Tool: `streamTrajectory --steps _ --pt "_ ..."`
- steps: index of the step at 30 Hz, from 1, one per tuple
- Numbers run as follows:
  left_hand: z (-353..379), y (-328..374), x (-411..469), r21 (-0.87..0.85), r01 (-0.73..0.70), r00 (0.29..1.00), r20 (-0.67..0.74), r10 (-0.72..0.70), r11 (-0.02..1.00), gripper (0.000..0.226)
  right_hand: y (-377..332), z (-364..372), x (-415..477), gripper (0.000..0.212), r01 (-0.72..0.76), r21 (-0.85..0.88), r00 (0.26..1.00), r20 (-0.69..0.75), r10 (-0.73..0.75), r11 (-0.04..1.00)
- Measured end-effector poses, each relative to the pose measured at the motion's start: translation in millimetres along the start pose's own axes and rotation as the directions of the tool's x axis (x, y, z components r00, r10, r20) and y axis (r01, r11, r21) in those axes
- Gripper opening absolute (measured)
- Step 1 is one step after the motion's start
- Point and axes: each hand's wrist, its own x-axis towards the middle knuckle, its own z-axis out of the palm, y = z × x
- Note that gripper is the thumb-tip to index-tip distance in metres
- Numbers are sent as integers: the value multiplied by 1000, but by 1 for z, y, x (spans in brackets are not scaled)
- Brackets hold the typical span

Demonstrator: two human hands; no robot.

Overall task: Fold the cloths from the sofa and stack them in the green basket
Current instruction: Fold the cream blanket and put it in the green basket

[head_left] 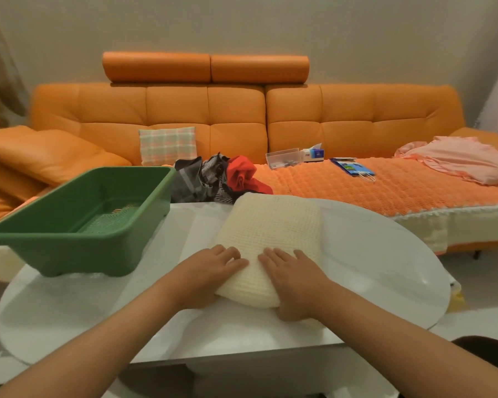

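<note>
A cream waffle-weave cloth [270, 228] lies folded on the white table [385, 254] in front of me. My left hand [210, 268] rests flat on its near left corner, fingers straight. My right hand [293, 277] lies flat on its near right part, thumb down at the cloth's near edge. The green basket [78, 222] stands on the table's left side, with nothing in it. On the orange sofa [213, 116] behind the table sits a heap of cloths: a grey-black patterned one [196, 179] and a red one [245, 173].
A pink garment [460, 162] lies on the sofa's right end. A plaid cushion [167, 145], a clear box [282, 158], a tissue pack [314, 153] and a blue bag [352, 166] sit on the seat. Wall behind the sofa.
</note>
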Motion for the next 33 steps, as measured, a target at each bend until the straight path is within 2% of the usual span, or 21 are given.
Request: streamTrajectory --steps 2,4,6,8,11,13,14,17,21,24,26,28,30,31,33 --pt "0 7 5 -43 62 998 3 -62 997 60 -1 -4 3 85 -62 -126 998 -26 59 990" --pt "-10 11 11 -182 200 980 25 -199 963 51 4 -9 7 55 -121 -98 986 -128 108 988" --pt "-29 8 16 -325 316 949 88 -304 891 50 14 -22 6 39 -129 45 977 -165 135 991" --pt "-55 0 19 -442 360 933 171 -316 822 49 30 -43 1 36 -98 238 991 -70 118 966" --pt "-99 -13 20 -596 393 919 269 -287 700 44 58 -81 -12 29 -102 560 993 104 52 822" --pt "-122 -23 22 -702 388 921 277 -273 597 41 74 -99 -15 24 -97 639 992 125 22 763" --pt "-128 -29 27 -725 377 924 253 -287 576 39 80 -106 -13 21 -102 654 992 119 32 750" --pt "-131 -47 49 -674 381 906 138 -399 633 31 98 -116 7 17 -158 604 987 64 150 781" --pt "-109 -64 99 -473 427 875 -1 -485 771 32 118 -107 50 23 -310 274 927 -125 353 910" --pt "-81 -78 135 -218 486 866 -11 -500 846 28 134 -84 85 33 -336 201 899 -222 377 920" --pt "-58 -86 149 -16 545 838 -36 -545 838 29 144 -61 106 34 -332 205 890 -255 378 921" --pt "-40 -83 158 102 628 777 -135 -614 772 27 155 -36 125 34 -333 224 884 -264 386 916" --pt "-30 -70 168 20 644 744 -247 -621 764 30 165 -18 142 34 -341 295 884 -223 411 893" --pt "-30 -62 174 -68 602 761 -253 -597 796 31 171 -10 150 34 -344 322 885 -203 420 882" --pt "-27 -48 184 -209 516 832 -110 -544 831 39 181 1 164 34 -349 336 895 -159 418 875"
